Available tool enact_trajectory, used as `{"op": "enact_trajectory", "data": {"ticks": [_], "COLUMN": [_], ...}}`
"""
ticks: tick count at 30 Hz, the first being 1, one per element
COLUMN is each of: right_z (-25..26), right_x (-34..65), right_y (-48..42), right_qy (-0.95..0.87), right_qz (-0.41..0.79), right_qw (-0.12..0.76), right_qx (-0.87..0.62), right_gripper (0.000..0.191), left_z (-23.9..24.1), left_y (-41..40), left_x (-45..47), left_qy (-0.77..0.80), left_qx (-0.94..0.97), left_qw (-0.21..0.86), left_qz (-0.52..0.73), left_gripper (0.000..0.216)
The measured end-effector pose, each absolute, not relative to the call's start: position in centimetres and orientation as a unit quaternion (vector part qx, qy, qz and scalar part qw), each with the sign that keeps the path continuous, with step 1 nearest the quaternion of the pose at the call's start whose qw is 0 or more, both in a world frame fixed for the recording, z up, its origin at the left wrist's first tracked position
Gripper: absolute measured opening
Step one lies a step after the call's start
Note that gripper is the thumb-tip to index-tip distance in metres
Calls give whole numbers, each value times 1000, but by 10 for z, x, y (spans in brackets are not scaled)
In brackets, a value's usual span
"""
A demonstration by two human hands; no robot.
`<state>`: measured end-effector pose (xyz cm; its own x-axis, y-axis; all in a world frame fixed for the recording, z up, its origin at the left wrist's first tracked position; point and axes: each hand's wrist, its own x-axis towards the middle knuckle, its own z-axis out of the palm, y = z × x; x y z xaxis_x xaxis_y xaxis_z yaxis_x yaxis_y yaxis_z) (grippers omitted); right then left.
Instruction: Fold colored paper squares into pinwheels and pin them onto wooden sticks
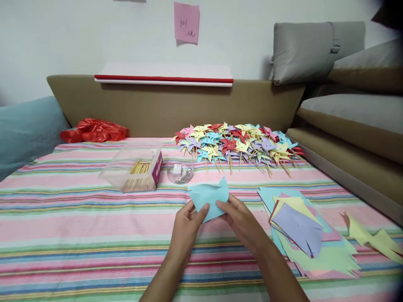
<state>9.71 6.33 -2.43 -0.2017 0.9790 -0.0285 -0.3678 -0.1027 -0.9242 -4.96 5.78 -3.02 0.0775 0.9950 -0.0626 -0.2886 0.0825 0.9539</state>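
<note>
A light-blue paper square (209, 195) with slits cut toward its middle is held up above the striped cloth. My left hand (190, 218) pinches its lower left edge, thumb on top and fingers behind. On the lower right, my right hand (236, 214) grips the same sheet, thumb over the front. The upper corners of the paper lift slightly. Just beyond it sits a round clear dish (180, 172) with small metal pieces and a white label. Right of my right hand lies a stack of coloured paper sheets (308, 228), a purple slit one on top.
A clear plastic box (116, 172) of thin wooden sticks (140, 172) stands left of the dish. Many finished paper pinwheels (236, 144) are heaped at the back. Loose yellow paper (374, 239) lies far right, a red plastic bag (97, 130) back left. Cushions (352, 121) border the right side.
</note>
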Motion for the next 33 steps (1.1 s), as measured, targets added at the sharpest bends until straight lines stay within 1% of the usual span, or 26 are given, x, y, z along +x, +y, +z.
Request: {"op": "enact_trajectory", "data": {"ticks": [2,6,12,18,20,24,25,26,27,30,32,33], "right_z": [-24,-26,-32,-35,-35,-37,-38,-40,-41,-45,-47,-48], "right_x": [100,103,108,113,114,115,115,114,113,105,99,96], "right_y": [62,63,69,74,75,71,70,69,68,70,74,76], "right_qy": [-414,-389,-413,-486,-488,-522,-552,-584,-614,-667,-665,-655], "right_qz": [677,682,642,612,611,612,601,580,551,450,406,400], "right_qw": [504,503,498,469,466,448,438,431,430,444,464,478], "right_qx": [-342,-361,-410,-411,-413,-389,-377,-369,-367,-395,-420,-427], "right_gripper": [31,30,26,32,39,72,76,74,66,31,15,10], "left_z": [-32,-35,-43,-48,-48,-47,-47,-46,-46,-48,-51,-52], "left_y": [59,63,71,67,65,67,68,69,69,70,68,67], "left_x": [-53,-58,-62,-67,-69,-72,-72,-72,-71,-69,-67,-67], "left_qy": [425,417,412,441,452,454,446,436,424,403,411,417], "left_qx": [413,430,414,404,398,348,332,319,311,314,337,354], "left_qw": [603,607,618,634,629,612,609,608,608,618,609,600], "left_qz": [534,522,526,490,491,546,566,582,595,598,589,584], "left_gripper": [39,37,34,33,31,25,25,27,29,29,24,23]}}
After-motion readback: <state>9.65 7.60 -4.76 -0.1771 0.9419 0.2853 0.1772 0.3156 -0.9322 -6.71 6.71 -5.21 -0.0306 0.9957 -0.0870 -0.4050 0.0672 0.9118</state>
